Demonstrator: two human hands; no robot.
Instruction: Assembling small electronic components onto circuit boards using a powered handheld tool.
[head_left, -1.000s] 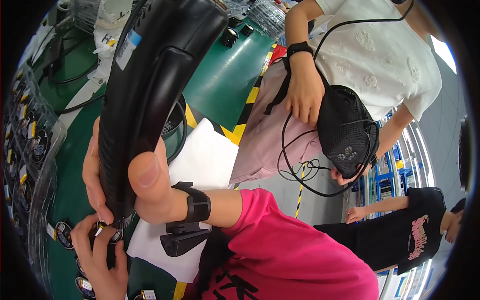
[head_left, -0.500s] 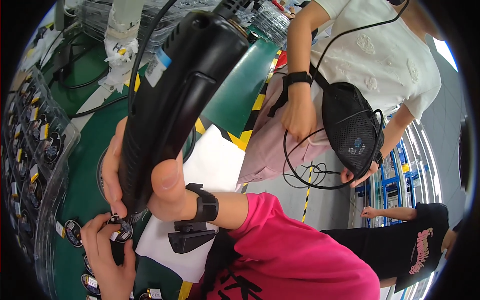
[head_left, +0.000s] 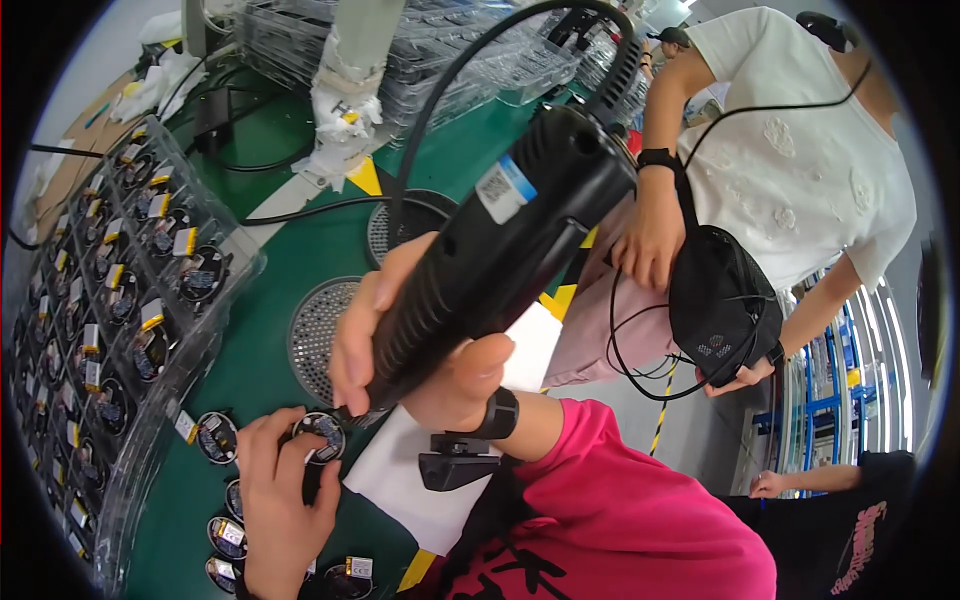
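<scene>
Your right hand (head_left: 440, 370) gripped a black power screwdriver (head_left: 490, 260), tip down over a round circuit module (head_left: 320, 435) that your left hand (head_left: 285, 505) pinched against the green worktop (head_left: 250, 360), beside a clear parts tray (head_left: 120, 300)

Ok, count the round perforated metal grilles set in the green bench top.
2. One round perforated metal grille lies left of the black handheld tool; another sits farther back, partly hidden behind it. More may be hidden.

An electronics assembly workshop: green bench mat (head_left: 250, 345), clear tray (head_left: 110, 290) of small round parts, stacked trays (head_left: 440, 50).
</scene>
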